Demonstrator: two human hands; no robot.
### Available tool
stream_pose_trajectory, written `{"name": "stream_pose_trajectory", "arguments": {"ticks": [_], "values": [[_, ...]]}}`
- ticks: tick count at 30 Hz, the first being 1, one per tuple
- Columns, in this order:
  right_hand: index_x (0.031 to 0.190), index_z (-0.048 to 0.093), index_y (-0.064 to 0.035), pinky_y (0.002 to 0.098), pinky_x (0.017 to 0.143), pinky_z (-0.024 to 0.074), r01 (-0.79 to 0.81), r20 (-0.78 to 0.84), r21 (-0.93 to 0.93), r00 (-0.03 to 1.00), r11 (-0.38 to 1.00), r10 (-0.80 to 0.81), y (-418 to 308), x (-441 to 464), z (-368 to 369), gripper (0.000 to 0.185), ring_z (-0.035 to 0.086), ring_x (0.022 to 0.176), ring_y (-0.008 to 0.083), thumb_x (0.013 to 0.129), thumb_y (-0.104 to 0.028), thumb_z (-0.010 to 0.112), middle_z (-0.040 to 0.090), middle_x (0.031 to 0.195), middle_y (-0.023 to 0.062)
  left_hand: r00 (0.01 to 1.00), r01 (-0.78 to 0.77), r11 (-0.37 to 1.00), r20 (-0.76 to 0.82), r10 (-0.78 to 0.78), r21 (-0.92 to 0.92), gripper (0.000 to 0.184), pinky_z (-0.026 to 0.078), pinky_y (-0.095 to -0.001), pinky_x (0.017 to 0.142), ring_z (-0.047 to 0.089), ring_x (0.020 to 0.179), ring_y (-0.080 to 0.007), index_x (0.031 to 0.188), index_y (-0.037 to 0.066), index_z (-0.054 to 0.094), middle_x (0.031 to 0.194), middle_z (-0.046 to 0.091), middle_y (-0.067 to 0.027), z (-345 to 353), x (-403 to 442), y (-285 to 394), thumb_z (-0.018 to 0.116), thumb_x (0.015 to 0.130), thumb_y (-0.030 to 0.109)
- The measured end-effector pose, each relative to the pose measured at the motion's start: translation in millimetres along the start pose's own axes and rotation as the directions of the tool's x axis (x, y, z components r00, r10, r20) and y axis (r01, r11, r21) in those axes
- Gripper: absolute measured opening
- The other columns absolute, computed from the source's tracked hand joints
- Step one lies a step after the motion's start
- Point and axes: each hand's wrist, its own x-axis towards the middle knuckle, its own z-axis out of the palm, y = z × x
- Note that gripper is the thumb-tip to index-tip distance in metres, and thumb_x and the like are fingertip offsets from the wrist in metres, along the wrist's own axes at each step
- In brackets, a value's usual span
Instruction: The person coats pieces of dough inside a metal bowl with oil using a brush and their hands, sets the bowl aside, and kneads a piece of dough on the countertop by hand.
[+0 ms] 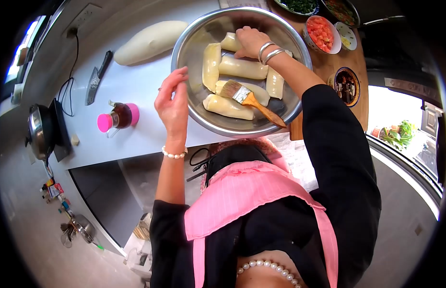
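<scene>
Glossy cream dough rolls (243, 67) line our round steel bowl (188, 62) | white oblong dough (151, 42) uncut, ten o'clock | right hand (251, 42), twelve: we can't tell grip | left hand (172, 98), nine: loose, empty

Bright window (400, 103) at right, white countertop (151, 86), grey wall (108, 8) with a socket (84, 18) at upper left

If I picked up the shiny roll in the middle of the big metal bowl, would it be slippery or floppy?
The roll probably feels slippery, since its surface gleams as if oiled. It looks like soft dough, so it may sag when lifted. Its rounded sides might let it turn a little.
</scene>
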Motion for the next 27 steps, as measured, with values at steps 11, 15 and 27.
{"name": "stream_pose_trajectory", "arguments": {"ticks": [11,15,27], "values": [[0.103,0.056,-0.0042,0.0391,0.086,0.0448,0.022,-0.078,0.230,0.997,0.973,-0.004,9.8,-19.1,23.4,0.048,0.054,0.098,0.0342,0.064,-0.025,0.074,0.056,0.099,0.0151,0.990,-0.062,0.968,-0.105,0.090,0.242,0.041,0.046,-0.0337,0.089,0.057,0.105,-0.0311,0.111,0.000,0.060,0.117,0.060,-0.0172,16.9,29.3,-39.3,0.058,0.070,-0.003],[0.096,0.054,-0.0030,0.0408,0.082,0.0468,-0.017,-0.032,0.252,0.999,0.968,0.026,0.9,-18.2,25.0,0.043,0.056,0.094,0.0360,0.064,-0.023,0.074,0.057,0.095,0.0166,0.969,0.240,0.933,-0.121,-0.215,0.269,0.046,0.046,-0.0296,0.083,0.062,0.090,-0.0242,0.115,-0.001,0.059,0.107,0.065,-0.0164,4.2,35.6,-49.0,0.057,0.069,0.000],[0.101,0.055,0.0014,0.0389,0.087,0.0449,0.010,-0.068,0.244,0.998,0.970,0.007,-3.3,-33.3,43.2,0.050,0.056,0.097,0.0354,0.065,-0.031,0.069,0.059,0.100,0.0192,0.860,0.481,0.852,0.081,-0.505,0.204,0.037,0.047,-0.0272,0.071,0.058,0.070,-0.0144,0.101,0.001,0.065,0.082,0.067,-0.0099,-0.1,38.3,-55.0,0.054,0.067,0.005]]}}
